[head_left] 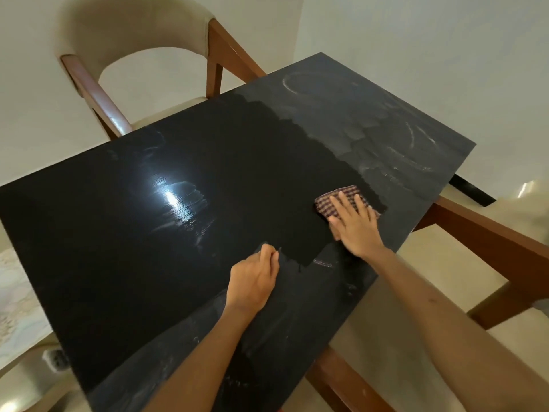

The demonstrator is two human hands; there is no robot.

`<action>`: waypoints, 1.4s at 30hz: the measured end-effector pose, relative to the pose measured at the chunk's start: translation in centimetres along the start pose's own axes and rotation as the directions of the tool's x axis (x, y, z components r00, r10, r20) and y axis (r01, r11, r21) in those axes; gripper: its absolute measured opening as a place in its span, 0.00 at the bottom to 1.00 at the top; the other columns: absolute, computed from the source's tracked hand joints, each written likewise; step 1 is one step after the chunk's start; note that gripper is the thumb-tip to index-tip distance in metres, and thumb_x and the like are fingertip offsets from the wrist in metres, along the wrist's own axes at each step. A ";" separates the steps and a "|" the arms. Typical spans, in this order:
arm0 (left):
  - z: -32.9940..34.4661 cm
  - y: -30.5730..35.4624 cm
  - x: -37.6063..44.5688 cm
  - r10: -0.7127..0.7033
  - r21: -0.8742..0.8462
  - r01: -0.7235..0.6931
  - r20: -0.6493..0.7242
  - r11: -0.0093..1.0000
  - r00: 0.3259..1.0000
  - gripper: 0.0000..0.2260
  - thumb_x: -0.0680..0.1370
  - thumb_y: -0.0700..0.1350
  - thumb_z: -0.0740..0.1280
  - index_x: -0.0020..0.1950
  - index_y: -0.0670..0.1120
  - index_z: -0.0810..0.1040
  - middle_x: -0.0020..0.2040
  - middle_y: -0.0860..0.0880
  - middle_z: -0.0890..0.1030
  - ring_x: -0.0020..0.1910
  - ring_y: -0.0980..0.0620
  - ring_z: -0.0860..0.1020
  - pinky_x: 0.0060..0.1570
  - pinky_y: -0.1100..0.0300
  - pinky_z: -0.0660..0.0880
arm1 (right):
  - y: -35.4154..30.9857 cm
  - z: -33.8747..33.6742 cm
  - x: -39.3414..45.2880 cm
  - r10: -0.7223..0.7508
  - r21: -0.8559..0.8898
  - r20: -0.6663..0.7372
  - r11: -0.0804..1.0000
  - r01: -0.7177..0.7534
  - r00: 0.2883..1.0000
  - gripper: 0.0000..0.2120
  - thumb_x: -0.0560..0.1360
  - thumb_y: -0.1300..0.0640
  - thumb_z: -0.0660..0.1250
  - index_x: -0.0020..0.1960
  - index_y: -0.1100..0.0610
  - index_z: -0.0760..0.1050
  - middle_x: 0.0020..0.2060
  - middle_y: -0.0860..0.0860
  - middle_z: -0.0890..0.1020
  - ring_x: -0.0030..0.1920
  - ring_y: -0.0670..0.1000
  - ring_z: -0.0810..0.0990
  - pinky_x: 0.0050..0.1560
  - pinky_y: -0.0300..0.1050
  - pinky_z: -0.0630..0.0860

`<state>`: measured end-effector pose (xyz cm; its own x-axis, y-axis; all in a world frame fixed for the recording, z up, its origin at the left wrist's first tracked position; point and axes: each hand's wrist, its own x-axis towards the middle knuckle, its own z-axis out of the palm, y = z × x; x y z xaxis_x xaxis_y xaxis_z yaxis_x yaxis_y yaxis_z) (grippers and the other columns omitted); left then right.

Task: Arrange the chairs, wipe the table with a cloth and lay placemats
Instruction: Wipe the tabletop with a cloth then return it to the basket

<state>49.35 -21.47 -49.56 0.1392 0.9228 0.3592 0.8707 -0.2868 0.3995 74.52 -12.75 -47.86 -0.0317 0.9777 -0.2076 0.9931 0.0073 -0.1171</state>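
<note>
A black glossy table (pixel 124 233) fills the view, wet and dark across its middle, dusty grey with white smears at the far right end and along the near edge. A checked cloth (pixel 328 200) lies on the table near its right edge. My right hand (pixel 355 226) presses flat on the cloth with straight fingers. My left hand (pixel 254 279) rests on the tabletop in front of me with its fingers curled under, holding nothing that I can see.
A beige cushioned chair (pixel 139 31) with brown wooden legs stands at the table's far side. Another wooden chair frame (pixel 490 245) sits at the right end. Part of a pale seat (pixel 26 379) shows at the lower left.
</note>
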 end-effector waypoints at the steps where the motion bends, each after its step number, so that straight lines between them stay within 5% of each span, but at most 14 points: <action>1: 0.0 0.0 0.0 0.000 -0.002 0.000 -0.004 1.000 1.000 0.12 0.81 0.49 0.52 0.42 0.47 0.69 0.25 0.54 0.70 0.20 0.56 0.67 0.19 0.60 0.63 | -1.0 0.3 -1.6 -0.066 -0.022 -0.014 0.998 0.065 0.998 0.32 0.78 0.36 0.34 0.78 0.46 0.52 0.78 0.46 0.53 0.78 0.56 0.48 0.74 0.57 0.45; 4: -0.1 0.1 -0.1 -0.002 -0.010 0.002 -0.004 1.000 1.000 0.11 0.81 0.49 0.52 0.43 0.47 0.69 0.26 0.54 0.71 0.21 0.56 0.68 0.19 0.59 0.64 | -3.3 2.0 -6.2 -0.231 -0.102 -0.035 0.969 0.227 0.972 0.32 0.79 0.37 0.34 0.76 0.46 0.61 0.75 0.47 0.63 0.75 0.57 0.59 0.71 0.55 0.50; 9: -0.1 0.2 -0.2 0.003 -0.023 -0.003 0.007 1.000 1.000 0.11 0.81 0.49 0.52 0.44 0.47 0.70 0.27 0.54 0.71 0.21 0.57 0.67 0.19 0.60 0.66 | -2.2 3.0 -8.9 -0.350 -0.117 -0.004 0.930 0.347 0.937 0.26 0.80 0.38 0.37 0.77 0.41 0.47 0.76 0.40 0.45 0.77 0.50 0.39 0.74 0.49 0.34; 15: 0.1 0.1 -0.3 -0.004 -0.013 0.004 0.026 1.000 1.000 0.09 0.81 0.48 0.52 0.44 0.48 0.67 0.26 0.55 0.69 0.21 0.57 0.65 0.20 0.63 0.62 | 3.1 1.3 -4.6 -0.126 0.001 -0.056 0.992 0.126 0.990 0.38 0.71 0.30 0.24 0.77 0.40 0.46 0.78 0.43 0.50 0.78 0.52 0.42 0.74 0.53 0.39; 21: 0.1 0.2 0.0 0.000 0.021 0.000 0.023 1.000 1.000 0.10 0.80 0.48 0.52 0.43 0.47 0.69 0.26 0.55 0.69 0.20 0.57 0.65 0.19 0.63 0.61 | 7.6 -0.3 -0.4 0.087 0.036 -0.014 0.996 -0.087 0.996 0.25 0.82 0.42 0.43 0.78 0.43 0.47 0.78 0.44 0.47 0.78 0.52 0.40 0.76 0.56 0.40; 26: 0.1 0.0 -0.2 0.002 0.005 -0.002 0.022 1.000 1.000 0.10 0.81 0.48 0.52 0.44 0.47 0.69 0.27 0.56 0.66 0.21 0.58 0.62 0.21 0.64 0.59 | 6.3 0.3 -2.9 0.076 0.007 -0.047 0.997 -0.076 0.996 0.28 0.80 0.38 0.40 0.78 0.44 0.48 0.78 0.45 0.49 0.78 0.53 0.42 0.75 0.55 0.40; 30: -0.2 0.2 -0.2 0.006 0.018 -0.006 0.015 1.000 1.000 0.09 0.80 0.48 0.53 0.43 0.47 0.68 0.26 0.57 0.65 0.21 0.58 0.61 0.21 0.65 0.56 | 3.3 1.6 -9.1 -0.131 0.026 -0.030 0.991 0.132 0.991 0.33 0.75 0.32 0.28 0.76 0.42 0.45 0.77 0.44 0.49 0.77 0.52 0.39 0.75 0.55 0.36; 36: -0.1 0.4 -0.5 -0.012 -0.007 0.012 0.036 1.000 0.999 0.09 0.80 0.48 0.52 0.44 0.47 0.67 0.26 0.57 0.63 0.21 0.58 0.60 0.21 0.67 0.52 | 2.4 4.3 -13.5 -0.315 -0.005 -0.026 0.949 0.315 0.949 0.23 0.82 0.39 0.40 0.77 0.39 0.48 0.77 0.39 0.47 0.77 0.47 0.36 0.74 0.49 0.30; 39: 0.1 0.2 -0.5 -0.033 -0.015 0.034 0.053 0.999 0.998 0.11 0.80 0.49 0.51 0.45 0.47 0.68 0.25 0.56 0.65 0.20 0.57 0.63 0.20 0.62 0.60 | 4.5 3.7 -11.7 -0.304 0.010 -0.047 0.952 0.305 0.952 0.25 0.81 0.37 0.38 0.76 0.39 0.49 0.76 0.39 0.47 0.77 0.47 0.37 0.75 0.52 0.32; 42: 0.2 0.2 -0.3 -0.032 -0.009 0.033 0.050 0.999 0.998 0.10 0.80 0.49 0.52 0.45 0.47 0.69 0.25 0.57 0.65 0.20 0.58 0.62 0.21 0.67 0.55 | 7.6 2.8 -8.9 -0.179 0.020 -0.102 0.983 0.181 0.979 0.25 0.80 0.37 0.38 0.76 0.39 0.48 0.77 0.42 0.52 0.78 0.49 0.40 0.76 0.55 0.38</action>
<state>49.56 -21.80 -49.77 0.1342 0.9433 0.3037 0.8703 -0.2587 0.4190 81.99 -21.98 -49.61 -0.1967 0.9770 -0.0827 0.9683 0.1804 -0.1726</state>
